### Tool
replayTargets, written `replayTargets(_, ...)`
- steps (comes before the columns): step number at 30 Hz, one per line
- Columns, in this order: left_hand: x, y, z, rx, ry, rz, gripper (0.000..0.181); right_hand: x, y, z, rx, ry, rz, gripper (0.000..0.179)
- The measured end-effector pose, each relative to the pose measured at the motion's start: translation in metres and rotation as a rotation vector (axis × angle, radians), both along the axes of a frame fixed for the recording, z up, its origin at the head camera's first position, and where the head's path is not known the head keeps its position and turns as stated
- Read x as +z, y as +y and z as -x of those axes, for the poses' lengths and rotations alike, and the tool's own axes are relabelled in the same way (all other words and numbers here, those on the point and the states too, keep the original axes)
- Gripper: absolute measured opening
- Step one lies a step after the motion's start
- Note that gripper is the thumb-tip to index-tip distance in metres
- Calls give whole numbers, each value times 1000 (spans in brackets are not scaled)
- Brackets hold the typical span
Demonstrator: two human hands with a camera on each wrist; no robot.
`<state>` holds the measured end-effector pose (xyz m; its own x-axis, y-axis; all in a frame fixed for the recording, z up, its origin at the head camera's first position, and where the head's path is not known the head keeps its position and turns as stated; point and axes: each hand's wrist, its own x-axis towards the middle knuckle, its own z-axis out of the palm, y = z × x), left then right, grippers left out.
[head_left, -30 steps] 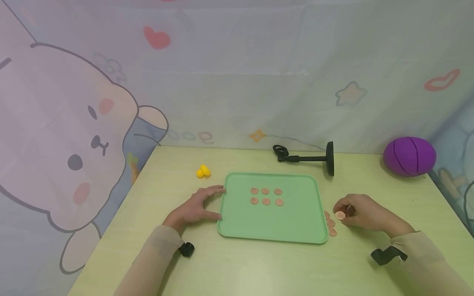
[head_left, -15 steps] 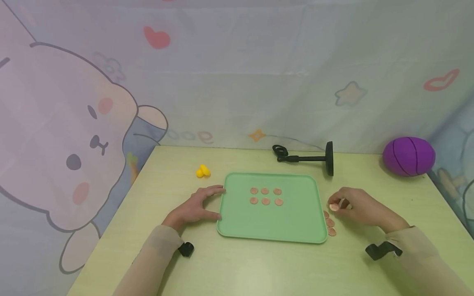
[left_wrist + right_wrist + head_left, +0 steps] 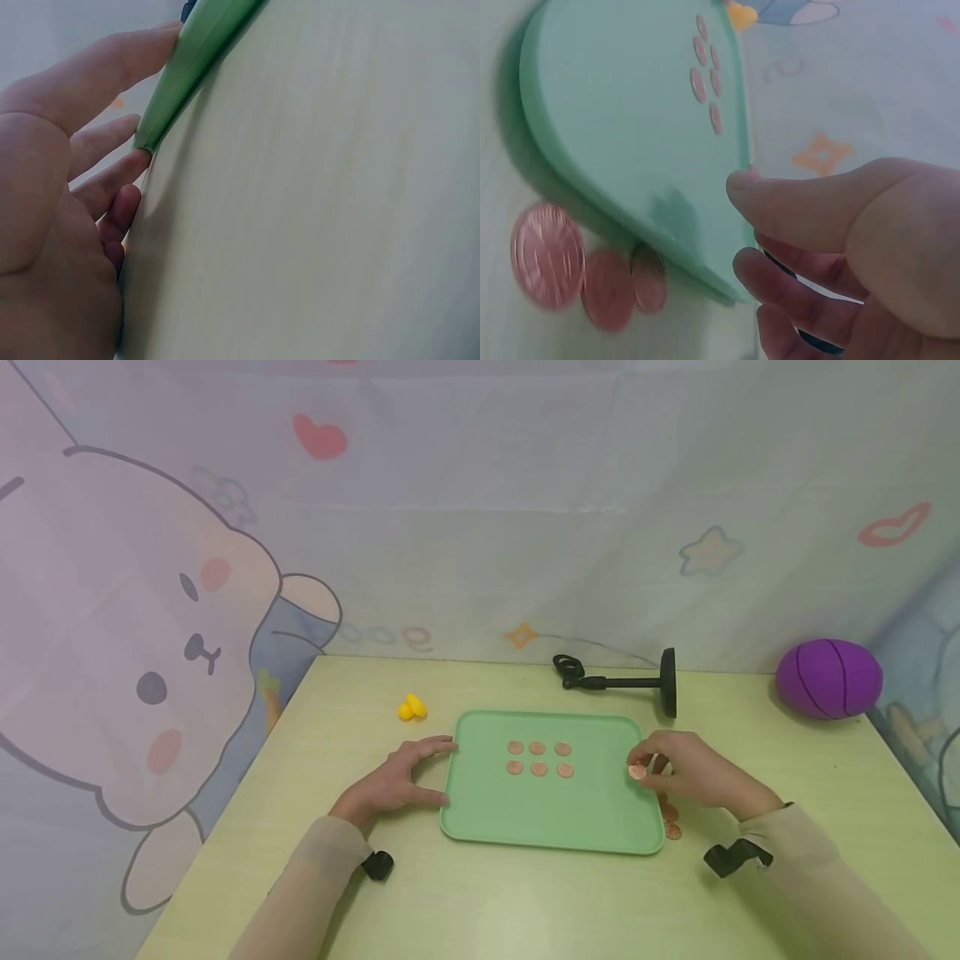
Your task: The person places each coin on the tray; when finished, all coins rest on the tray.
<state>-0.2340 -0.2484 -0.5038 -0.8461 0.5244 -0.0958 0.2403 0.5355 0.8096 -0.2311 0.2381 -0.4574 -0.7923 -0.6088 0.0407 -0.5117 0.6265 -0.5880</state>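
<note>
My right hand pinches a copper-coloured coin between thumb and fingers, over the right rim of a green tray. The thumb mostly hides this coin in the right wrist view. On the tray, several similar coins lie flat in two neat rows. Three more coins lie on the table against the tray's right side, partly covered by my hand in the head view. At the tray's left edge, my left hand rests with thumb and fingers spread, their tips touching the rim.
Behind the tray lies a black stand with a round base, on its side. A small yellow object sits beyond the tray's left corner. At the back right corner is a purple ball. A printed cloth hangs behind the table.
My right hand has carried the pinched coin leftward, from the table beside the tray to above its right rim. My left hand has stayed in place.
</note>
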Motion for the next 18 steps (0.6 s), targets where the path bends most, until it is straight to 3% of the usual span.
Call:
replayTargets(10, -1, 0, 1, 1, -4, -1, 80, -6, -46, 1, 74, 18, -3, 14)
replayTargets(18, -2, 0, 0, 13, -10, -1, 79, -13, -83, 3, 122, 81, 52, 7)
